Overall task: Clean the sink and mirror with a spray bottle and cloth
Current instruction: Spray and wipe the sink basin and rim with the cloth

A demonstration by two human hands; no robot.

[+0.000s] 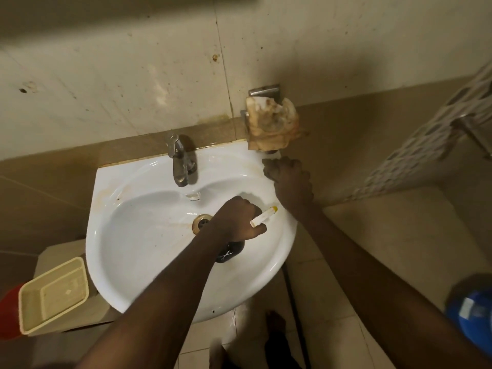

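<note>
Gripping a dark spray bottle at frame centre, the left hand aimed its nozzle up-right across the sink; the right hand, clenched empty on the rim, sat nearer the cloth above.

A wall-mounted sink with its tap at the back and drain at centre — a cloth hangs on a holder behind its right corner, a bin sits lower left, and both hands — left over the basin, right on the rim.
</note>
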